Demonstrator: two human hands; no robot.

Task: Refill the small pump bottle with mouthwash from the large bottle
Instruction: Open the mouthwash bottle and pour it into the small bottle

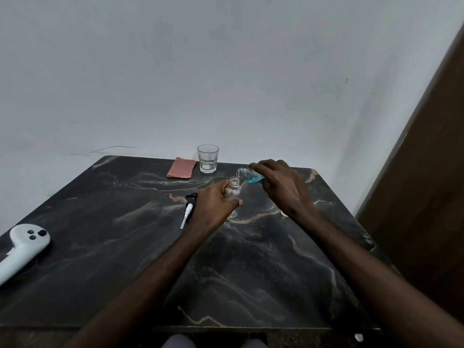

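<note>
with the left hand wrapped around the small pump bottle and the right hand clasping the tilted large bottle at its 2 o'clock, bring the mouths together before tipping further, slowly.

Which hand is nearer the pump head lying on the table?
Left. The left hand, holding the small bottle, sits just right of the pump head. The right hand, tilting the large bottle, is farther right.

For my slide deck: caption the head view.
Right hand tips the large bottle toward the small bottle held by the left hand.
</note>
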